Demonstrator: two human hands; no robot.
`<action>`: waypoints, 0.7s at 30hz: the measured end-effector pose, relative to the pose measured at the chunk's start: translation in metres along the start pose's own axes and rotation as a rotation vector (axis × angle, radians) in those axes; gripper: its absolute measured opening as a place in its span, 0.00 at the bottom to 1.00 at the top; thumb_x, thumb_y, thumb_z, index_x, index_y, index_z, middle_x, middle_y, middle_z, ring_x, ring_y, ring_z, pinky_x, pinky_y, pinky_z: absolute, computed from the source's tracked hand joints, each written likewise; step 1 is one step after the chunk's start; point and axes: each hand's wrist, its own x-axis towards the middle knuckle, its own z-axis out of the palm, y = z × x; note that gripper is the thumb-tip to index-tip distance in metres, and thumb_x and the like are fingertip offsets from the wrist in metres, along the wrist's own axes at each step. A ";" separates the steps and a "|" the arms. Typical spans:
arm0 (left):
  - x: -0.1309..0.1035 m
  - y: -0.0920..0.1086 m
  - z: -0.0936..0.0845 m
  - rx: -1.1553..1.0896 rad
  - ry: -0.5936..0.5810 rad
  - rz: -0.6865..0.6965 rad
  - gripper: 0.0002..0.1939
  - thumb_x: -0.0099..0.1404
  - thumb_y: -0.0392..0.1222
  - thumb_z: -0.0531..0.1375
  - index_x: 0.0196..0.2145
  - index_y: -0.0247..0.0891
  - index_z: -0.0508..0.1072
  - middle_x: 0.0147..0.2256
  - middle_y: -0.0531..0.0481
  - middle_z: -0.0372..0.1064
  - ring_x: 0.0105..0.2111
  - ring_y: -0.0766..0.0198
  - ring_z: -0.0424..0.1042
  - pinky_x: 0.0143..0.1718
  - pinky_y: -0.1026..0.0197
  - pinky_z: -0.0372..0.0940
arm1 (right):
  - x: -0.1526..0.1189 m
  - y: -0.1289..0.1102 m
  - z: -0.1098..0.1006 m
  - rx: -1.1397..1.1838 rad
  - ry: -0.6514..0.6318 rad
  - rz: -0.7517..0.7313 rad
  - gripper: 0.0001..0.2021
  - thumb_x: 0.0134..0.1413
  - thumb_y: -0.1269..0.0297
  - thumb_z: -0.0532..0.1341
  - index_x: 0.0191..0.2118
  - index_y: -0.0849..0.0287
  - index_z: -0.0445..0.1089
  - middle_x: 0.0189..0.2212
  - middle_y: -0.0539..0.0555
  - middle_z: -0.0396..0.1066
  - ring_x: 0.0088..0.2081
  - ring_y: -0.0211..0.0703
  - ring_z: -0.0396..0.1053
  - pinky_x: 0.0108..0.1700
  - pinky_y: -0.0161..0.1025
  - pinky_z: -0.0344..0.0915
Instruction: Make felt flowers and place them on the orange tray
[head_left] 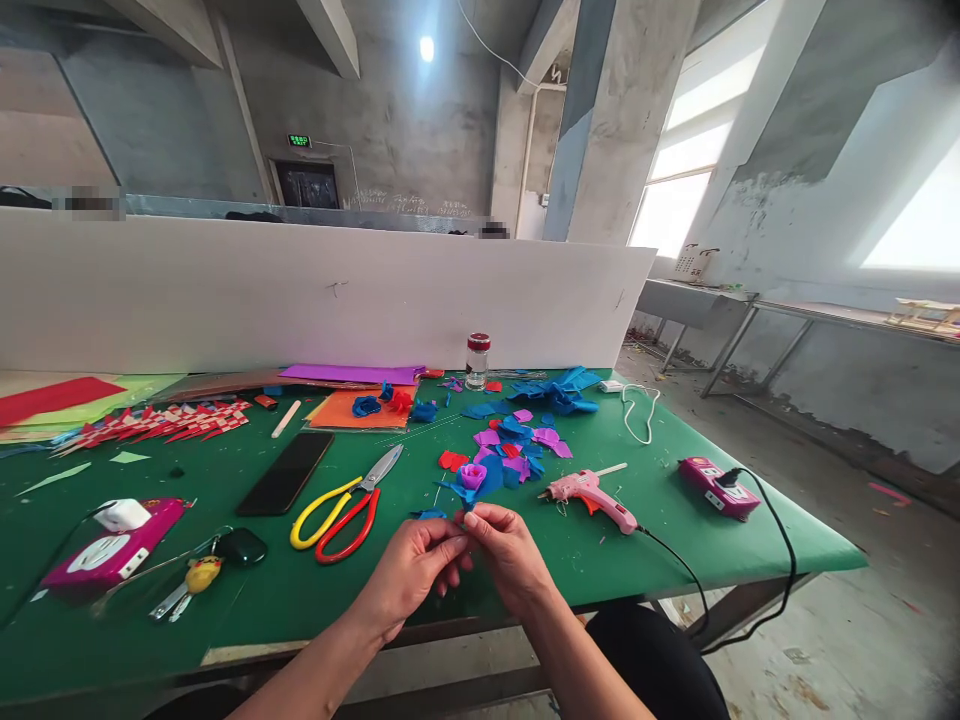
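The left hand (416, 565) and the right hand (508, 552) meet, turned inward, over the green table (645, 465). Both are narrowly closed, pinching the base of an upright purple-and-blue flower (472, 477).

Craft wkshop, bare conc. walls (390, 130), exit sign (298, 141), green worktable (667, 470) w/ glue gun (592, 491) & scissors (369, 483)

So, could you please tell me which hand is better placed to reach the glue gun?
Probably the right hand: the glue gun lies on that side, while the left hand is farther away. Both are at the flower, so the left might hold it meanwhile.
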 end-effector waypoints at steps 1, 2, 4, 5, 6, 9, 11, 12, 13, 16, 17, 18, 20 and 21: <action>0.000 0.000 0.000 -0.004 -0.006 0.004 0.19 0.60 0.54 0.61 0.28 0.33 0.75 0.25 0.50 0.70 0.22 0.69 0.63 0.21 0.67 0.56 | 0.000 -0.002 0.000 0.001 -0.023 0.015 0.14 0.40 0.59 0.73 0.25 0.63 0.73 0.24 0.49 0.72 0.18 0.32 0.64 0.23 0.32 0.59; 0.000 0.000 -0.001 -0.013 -0.015 0.008 0.18 0.60 0.54 0.61 0.28 0.33 0.75 0.25 0.50 0.70 0.22 0.69 0.63 0.21 0.67 0.56 | -0.001 -0.004 0.000 0.001 -0.060 0.029 0.14 0.40 0.58 0.73 0.28 0.63 0.74 0.23 0.49 0.72 0.18 0.32 0.64 0.24 0.32 0.59; -0.001 -0.001 -0.001 -0.049 -0.040 0.005 0.18 0.60 0.53 0.61 0.29 0.33 0.76 0.25 0.50 0.70 0.21 0.70 0.64 0.20 0.68 0.55 | -0.001 -0.006 -0.002 0.022 -0.151 0.055 0.17 0.41 0.57 0.73 0.33 0.64 0.75 0.22 0.48 0.70 0.19 0.32 0.64 0.25 0.31 0.60; -0.001 -0.001 -0.002 -0.077 -0.054 -0.004 0.17 0.60 0.53 0.62 0.29 0.33 0.76 0.25 0.50 0.70 0.21 0.70 0.64 0.20 0.68 0.55 | -0.001 -0.006 -0.003 0.044 -0.193 0.068 0.18 0.42 0.55 0.72 0.35 0.64 0.75 0.21 0.47 0.69 0.20 0.32 0.64 0.26 0.31 0.60; -0.002 -0.001 -0.003 -0.111 -0.069 -0.019 0.17 0.60 0.52 0.62 0.29 0.33 0.76 0.25 0.50 0.70 0.21 0.70 0.64 0.19 0.69 0.54 | -0.001 -0.005 -0.004 0.069 -0.230 0.083 0.19 0.43 0.54 0.72 0.35 0.65 0.74 0.20 0.47 0.67 0.20 0.33 0.65 0.26 0.32 0.61; -0.004 -0.001 -0.005 -0.217 -0.132 -0.064 0.16 0.59 0.51 0.64 0.29 0.32 0.76 0.25 0.49 0.70 0.21 0.71 0.64 0.18 0.69 0.53 | 0.000 -0.001 -0.005 0.134 -0.293 0.113 0.19 0.46 0.50 0.70 0.31 0.64 0.73 0.17 0.45 0.65 0.18 0.35 0.65 0.26 0.35 0.65; -0.005 -0.002 -0.007 -0.273 -0.180 -0.082 0.15 0.59 0.50 0.64 0.29 0.32 0.76 0.25 0.48 0.71 0.20 0.71 0.64 0.18 0.70 0.52 | 0.001 0.003 -0.005 0.162 -0.307 0.129 0.20 0.46 0.49 0.69 0.32 0.64 0.72 0.16 0.45 0.65 0.16 0.36 0.65 0.25 0.36 0.66; -0.005 -0.002 -0.007 -0.294 -0.200 -0.087 0.15 0.59 0.50 0.64 0.29 0.32 0.76 0.24 0.48 0.71 0.20 0.71 0.64 0.17 0.70 0.52 | 0.001 0.004 -0.005 0.170 -0.305 0.137 0.20 0.46 0.50 0.69 0.33 0.64 0.72 0.16 0.45 0.65 0.16 0.37 0.66 0.24 0.36 0.66; -0.005 -0.002 -0.007 -0.310 -0.219 -0.093 0.15 0.59 0.49 0.64 0.29 0.32 0.76 0.24 0.48 0.71 0.20 0.72 0.64 0.17 0.70 0.52 | 0.001 0.005 -0.005 0.171 -0.300 0.145 0.20 0.46 0.50 0.70 0.34 0.64 0.72 0.15 0.45 0.66 0.16 0.37 0.66 0.24 0.36 0.66; -0.005 -0.003 -0.008 -0.337 -0.252 -0.112 0.15 0.59 0.48 0.65 0.29 0.31 0.76 0.23 0.48 0.70 0.19 0.72 0.64 0.17 0.70 0.52 | 0.000 0.005 -0.005 0.153 -0.281 0.156 0.21 0.45 0.50 0.70 0.36 0.64 0.72 0.14 0.45 0.66 0.16 0.38 0.68 0.23 0.35 0.66; -0.005 -0.003 -0.008 -0.340 -0.256 -0.119 0.15 0.59 0.48 0.65 0.29 0.31 0.76 0.23 0.48 0.70 0.19 0.72 0.64 0.17 0.70 0.52 | 0.000 0.005 -0.006 0.144 -0.277 0.152 0.20 0.44 0.50 0.70 0.36 0.64 0.73 0.14 0.45 0.66 0.16 0.38 0.68 0.22 0.34 0.66; -0.005 -0.002 -0.008 -0.340 -0.259 -0.126 0.15 0.59 0.49 0.64 0.28 0.31 0.76 0.23 0.48 0.70 0.19 0.72 0.64 0.17 0.70 0.52 | -0.001 0.005 -0.006 0.140 -0.271 0.144 0.20 0.44 0.51 0.71 0.35 0.64 0.73 0.14 0.45 0.66 0.15 0.38 0.68 0.21 0.34 0.66; -0.005 -0.002 -0.007 -0.332 -0.261 -0.133 0.15 0.59 0.49 0.64 0.28 0.31 0.75 0.23 0.48 0.70 0.19 0.72 0.64 0.17 0.70 0.52 | -0.001 0.004 -0.005 0.138 -0.258 0.130 0.19 0.43 0.52 0.71 0.33 0.64 0.73 0.14 0.45 0.67 0.14 0.36 0.66 0.19 0.33 0.65; -0.005 -0.001 -0.007 -0.324 -0.263 -0.135 0.15 0.59 0.50 0.64 0.28 0.31 0.75 0.23 0.48 0.70 0.19 0.72 0.64 0.17 0.70 0.52 | -0.001 0.003 -0.005 0.142 -0.247 0.125 0.18 0.43 0.53 0.72 0.31 0.64 0.73 0.15 0.45 0.67 0.14 0.35 0.65 0.18 0.32 0.65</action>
